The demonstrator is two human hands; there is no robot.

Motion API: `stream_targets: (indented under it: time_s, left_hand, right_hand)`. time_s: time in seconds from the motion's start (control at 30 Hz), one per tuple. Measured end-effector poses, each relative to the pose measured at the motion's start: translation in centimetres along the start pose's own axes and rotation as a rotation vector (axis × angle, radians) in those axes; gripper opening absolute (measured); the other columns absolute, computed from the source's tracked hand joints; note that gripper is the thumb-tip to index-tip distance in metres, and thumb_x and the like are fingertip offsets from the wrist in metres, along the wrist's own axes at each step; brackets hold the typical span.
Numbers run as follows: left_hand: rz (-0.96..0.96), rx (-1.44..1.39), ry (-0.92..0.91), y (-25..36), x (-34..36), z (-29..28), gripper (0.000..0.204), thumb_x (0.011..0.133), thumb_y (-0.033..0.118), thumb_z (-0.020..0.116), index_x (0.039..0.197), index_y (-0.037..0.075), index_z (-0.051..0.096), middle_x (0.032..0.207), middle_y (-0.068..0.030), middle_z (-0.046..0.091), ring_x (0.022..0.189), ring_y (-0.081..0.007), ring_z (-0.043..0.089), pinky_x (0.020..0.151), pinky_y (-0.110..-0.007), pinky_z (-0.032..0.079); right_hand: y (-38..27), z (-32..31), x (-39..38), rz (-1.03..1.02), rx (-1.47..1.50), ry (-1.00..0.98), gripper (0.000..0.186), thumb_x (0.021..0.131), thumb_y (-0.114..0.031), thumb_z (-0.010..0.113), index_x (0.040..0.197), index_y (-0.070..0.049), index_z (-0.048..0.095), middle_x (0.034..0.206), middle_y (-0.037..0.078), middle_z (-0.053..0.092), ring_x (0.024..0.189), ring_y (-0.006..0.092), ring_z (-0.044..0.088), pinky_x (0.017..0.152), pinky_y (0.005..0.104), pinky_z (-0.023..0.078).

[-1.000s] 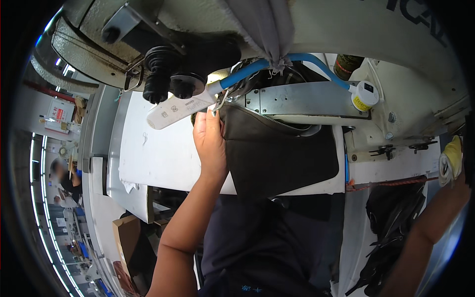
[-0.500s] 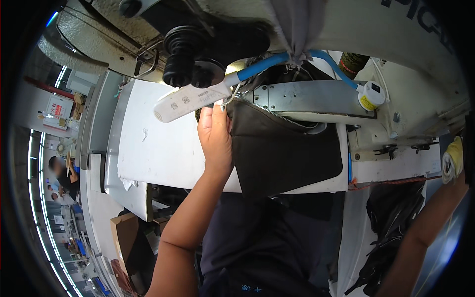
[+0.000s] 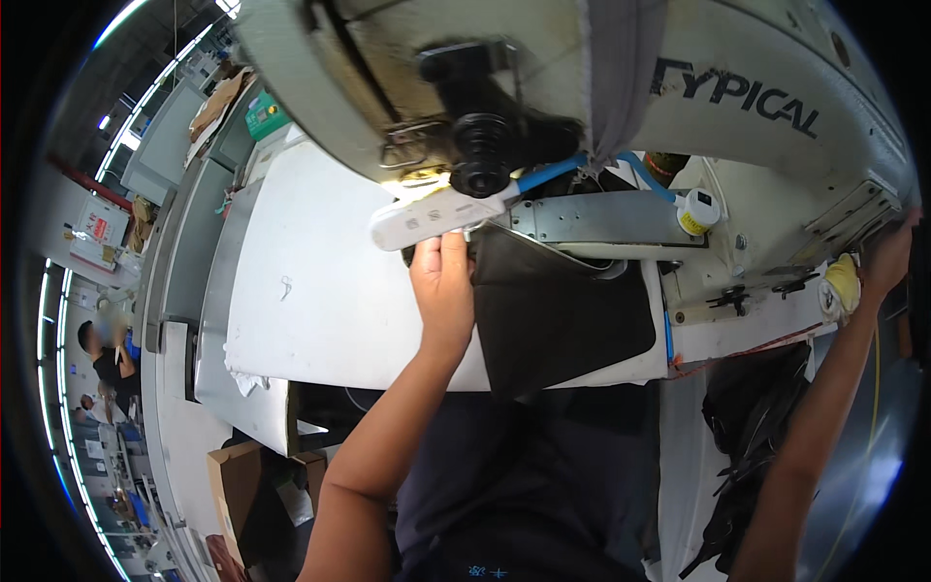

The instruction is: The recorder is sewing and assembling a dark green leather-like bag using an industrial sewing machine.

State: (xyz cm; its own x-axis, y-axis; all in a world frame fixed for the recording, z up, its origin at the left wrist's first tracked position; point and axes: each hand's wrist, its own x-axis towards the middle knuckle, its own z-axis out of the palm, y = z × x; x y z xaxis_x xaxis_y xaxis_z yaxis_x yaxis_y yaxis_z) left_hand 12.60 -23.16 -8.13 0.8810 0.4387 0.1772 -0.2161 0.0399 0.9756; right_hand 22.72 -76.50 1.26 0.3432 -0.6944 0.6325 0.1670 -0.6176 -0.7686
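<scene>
Pinching dark pouch [image 3: 564, 325] at its ten-o'clock corner with left hand [image 3: 444, 281], over white bench [image 3: 310, 291]; probably light, limp, best held along the firmer-looking twelve-o'clock edge. Cannot tell the grip of right hand [image 3: 886, 260], at three o'clock.

We take this for a sewing workshop, probably on a factory floor. A heavy industrial sewing machine [image 3: 621, 116] arches over a broad white worktable [image 3: 320, 301], with dark cloth [image 3: 567, 320] lying under it. Off to our left, we see long strip lights [image 3: 61, 369] running above cluttered benches [image 3: 126, 495], a person in dark clothes [image 3: 116, 371] among them, and a cardboard box [image 3: 233, 475] below our table.
</scene>
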Motion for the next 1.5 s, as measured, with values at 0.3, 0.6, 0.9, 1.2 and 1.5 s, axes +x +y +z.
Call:
stream_targets:
  time_s: [0.3,0.6,0.9,1.2,1.5]
  left_hand:
    - [0.058,0.11,-0.004,-1.3,-0.1,-1.4,0.027,0.11,0.019,0.05,0.118,-0.002,0.065,0.083,0.0034,0.055,0.07,-0.004,0.046,0.062,-0.025,0.039]
    - [-0.061,0.097,-0.256,0.5,-1.9,-2.3,0.034,0.109,0.023,0.053,0.131,-0.002,0.054,0.117,-0.0123,0.059,0.107,-0.0175,0.056,0.09,-0.028,0.045]
    - [-0.377,-0.19,-0.249,4.8,-9.0,-4.7,0.063,0.111,0.039,0.045,0.167,0.018,0.023,0.173,-0.0101,0.022,0.159,-0.0252,0.021,0.115,-0.054,0.033]
    - [-0.282,-0.346,-0.17,1.4,-5.0,-0.5,0.068,0.112,0.043,0.045,0.16,-0.002,0.03,0.158,-0.0182,0.042,0.144,-0.0238,0.044,0.118,-0.033,0.036]
    - [-0.177,-0.206,-0.217,-2.9,2.0,-2.2,0.051,0.114,0.041,0.042,0.137,-0.002,0.056,0.127,-0.0109,0.066,0.115,-0.0181,0.064,0.101,-0.032,0.05]
  right_hand:
    - [-5.5,0.2,11.5,-0.247,-0.092,-0.719,0.051,0.106,-0.045,0.058,0.12,0.002,0.072,0.102,0.006,0.072,0.095,0.0137,0.062,0.088,0.0273,0.048]
    - [-4.8,-0.5,2.0,-0.164,0.234,-0.086,0.051,0.106,-0.044,0.06,0.12,0.005,0.069,0.105,0.007,0.07,0.098,0.0123,0.058,0.095,0.0266,0.045]
    - [-15.2,-8.9,-16.2,-0.31,0.32,-0.162,0.027,0.109,-0.012,0.052,0.126,0.006,0.064,0.114,0.012,0.071,0.103,0.0172,0.066,0.098,0.0306,0.05]
    - [-18.9,1.7,-31.4,-0.834,0.06,-0.889,0.038,0.101,-0.007,0.057,0.138,-0.004,0.058,0.126,0.019,0.067,0.121,0.0358,0.062,0.111,0.0537,0.04]
    - [-18.9,10.2,-29.0,-0.867,0.071,-1.138,0.045,0.091,-0.006,0.056,0.136,-0.002,0.056,0.095,0.015,0.072,0.094,0.0353,0.069,0.093,0.0481,0.049]
